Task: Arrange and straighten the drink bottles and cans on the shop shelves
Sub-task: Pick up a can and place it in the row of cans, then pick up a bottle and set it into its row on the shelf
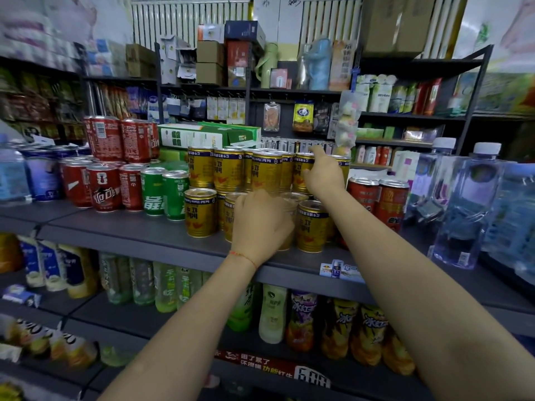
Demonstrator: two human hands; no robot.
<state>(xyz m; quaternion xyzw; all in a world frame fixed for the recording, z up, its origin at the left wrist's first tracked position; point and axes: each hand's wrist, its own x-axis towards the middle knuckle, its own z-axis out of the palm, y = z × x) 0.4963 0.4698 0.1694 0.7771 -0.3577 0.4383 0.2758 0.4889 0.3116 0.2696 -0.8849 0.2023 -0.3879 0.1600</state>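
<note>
Gold energy-drink cans stand two layers high in the middle of the grey shelf [139, 227]. My left hand [260, 224] grips a gold can in the front row of the lower layer, hiding most of it. Beside it stands another lower gold can [311, 227], and one more [200, 212] stands to the left. My right hand [324, 175] reaches into the upper layer, its fingers curled round an upper gold can [301, 175] at the right end, forefinger raised. Other upper gold cans [228, 169] stand to its left.
Red cola cans [104, 189] and green soda cans [175, 195] stand left of the gold ones; orange-red cans [390, 206] and water bottles [463, 215] stand right. Tea and juice bottles [301, 322] fill the shelf below. Racks of goods rise behind.
</note>
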